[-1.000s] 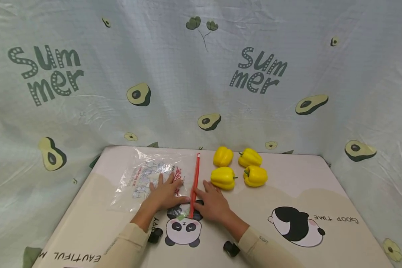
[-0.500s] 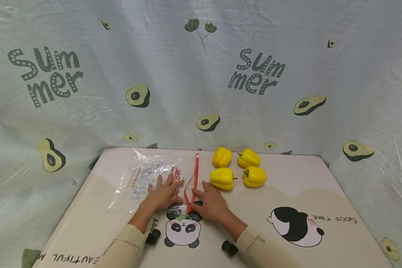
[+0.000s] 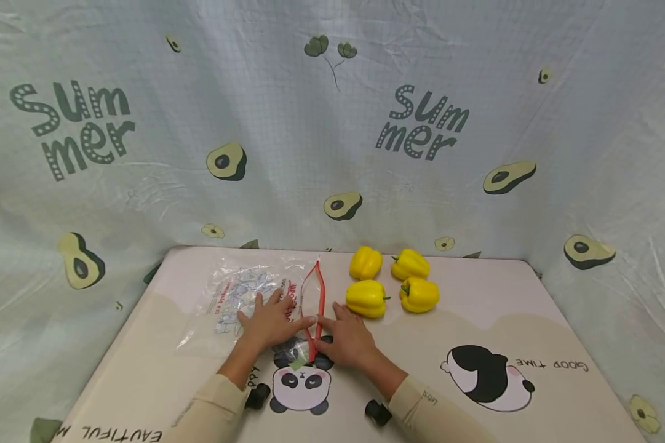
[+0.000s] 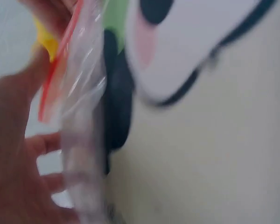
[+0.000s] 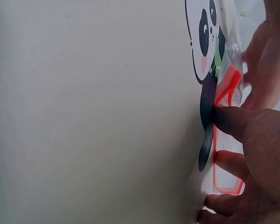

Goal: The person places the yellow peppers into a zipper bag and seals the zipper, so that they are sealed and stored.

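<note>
Draped behind and to both sides of the work is a pale cloth backdrop (image 3: 332,123), printed with avocados and the word "Summer". Below it, a cream table mat (image 3: 476,320) with panda drawings is spread over the surface on which both hands are laid.

Under and between the hands a clear plastic zip bag (image 3: 243,295) is laid flat on the mat, its printed body stretching away to the left of the left hand. The bag's red zip strip (image 3: 313,301) runs between the two hands and is seen parted into a narrow loop, so the mouth of the bag is held open.

Just beyond the right hand's fingertips, four yellow bell peppers (image 3: 390,282) are grouped in a square on the mat, close to the bag's mouth but apart from it.

The left hand (image 3: 271,320) is pressed on the bag with its fingers spread flat, and one side of the red strip is caught at its thumb; in the blurred left wrist view the plastic is seen pulled up against that hand. The right hand (image 3: 349,338) is rested on the mat with fingers extended, and the other side of the strip is held down by its thumb, as the right wrist view shows. A beige sleeve (image 3: 437,412) is worn on each forearm.
</note>
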Action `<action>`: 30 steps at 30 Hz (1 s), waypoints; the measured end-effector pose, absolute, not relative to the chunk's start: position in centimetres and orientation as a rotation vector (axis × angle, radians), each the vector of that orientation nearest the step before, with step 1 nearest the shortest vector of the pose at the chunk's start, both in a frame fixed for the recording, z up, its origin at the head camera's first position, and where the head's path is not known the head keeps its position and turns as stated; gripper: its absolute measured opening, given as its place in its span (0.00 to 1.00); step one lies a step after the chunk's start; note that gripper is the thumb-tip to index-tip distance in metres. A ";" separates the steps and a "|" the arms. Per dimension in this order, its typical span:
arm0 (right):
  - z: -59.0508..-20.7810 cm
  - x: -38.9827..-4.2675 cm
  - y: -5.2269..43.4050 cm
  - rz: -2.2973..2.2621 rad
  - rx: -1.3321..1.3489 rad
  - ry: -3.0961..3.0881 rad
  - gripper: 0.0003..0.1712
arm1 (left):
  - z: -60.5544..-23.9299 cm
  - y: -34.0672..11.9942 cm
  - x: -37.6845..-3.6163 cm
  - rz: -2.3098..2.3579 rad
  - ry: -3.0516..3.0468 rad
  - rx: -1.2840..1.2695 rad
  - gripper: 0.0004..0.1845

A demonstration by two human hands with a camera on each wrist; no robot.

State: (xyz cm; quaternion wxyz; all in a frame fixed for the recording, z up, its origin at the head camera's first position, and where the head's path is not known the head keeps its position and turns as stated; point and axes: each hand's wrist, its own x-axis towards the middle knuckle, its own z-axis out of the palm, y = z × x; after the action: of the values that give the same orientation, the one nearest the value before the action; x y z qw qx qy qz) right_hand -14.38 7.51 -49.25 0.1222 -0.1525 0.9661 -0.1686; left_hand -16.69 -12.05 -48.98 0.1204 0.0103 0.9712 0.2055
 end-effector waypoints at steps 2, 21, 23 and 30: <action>-49.3 -14.4 7.5 -0.491 -0.436 2.815 0.35 | -49.1 -11.7 -16.5 0.604 2.843 0.012 0.40; -49.3 -14.3 7.7 -0.530 -0.431 2.814 0.36 | -47.9 -14.3 -15.8 0.849 2.804 0.301 0.33; -49.5 -14.3 7.6 -0.517 -0.415 2.817 0.36 | -47.8 -14.7 -15.7 0.849 2.819 0.312 0.35; -49.9 -14.1 6.5 -0.426 -0.333 2.852 0.34 | -47.7 -15.5 -15.9 0.872 2.885 0.260 0.46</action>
State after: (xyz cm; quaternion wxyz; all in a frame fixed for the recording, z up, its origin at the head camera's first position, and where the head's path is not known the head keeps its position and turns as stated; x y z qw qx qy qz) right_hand -14.13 6.47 -49.88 0.1190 -0.1139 0.9755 -0.1458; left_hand -15.91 -15.48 -47.70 0.0584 0.0857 0.9521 0.2878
